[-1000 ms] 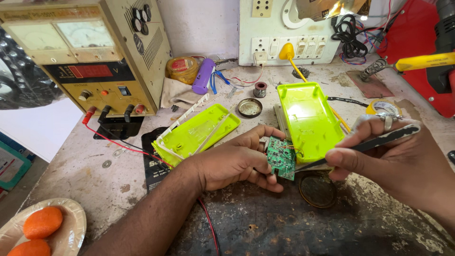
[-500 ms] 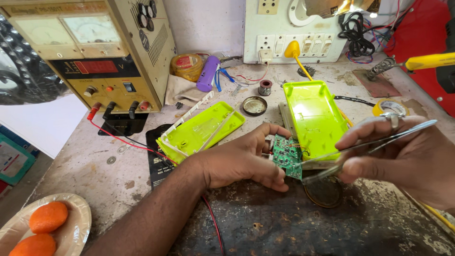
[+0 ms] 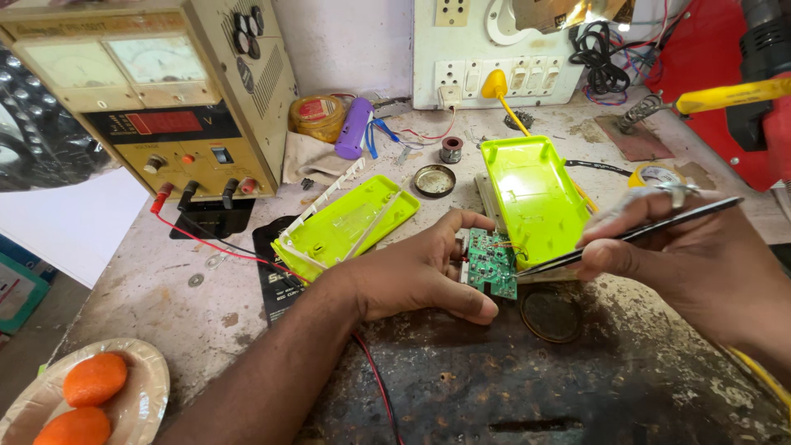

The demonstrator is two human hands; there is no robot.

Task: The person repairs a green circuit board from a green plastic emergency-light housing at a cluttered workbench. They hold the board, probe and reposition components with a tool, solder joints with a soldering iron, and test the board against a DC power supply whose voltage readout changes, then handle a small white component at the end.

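On the desk (image 3: pixel 165 330), the left hand (image 3: pixel 412 276) grips the circuit board (image 3: pixel 490 264) while the right hand (image 3: pixel 700 255) pinches tweezers (image 3: pixel 634 236) at its edge, calling for a steady tip.

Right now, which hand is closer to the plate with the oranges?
Left. The left hand grips the green circuit board mid-bench, with its forearm reaching back toward the plate at the lower left corner. The right hand, holding tweezers, is farther right.
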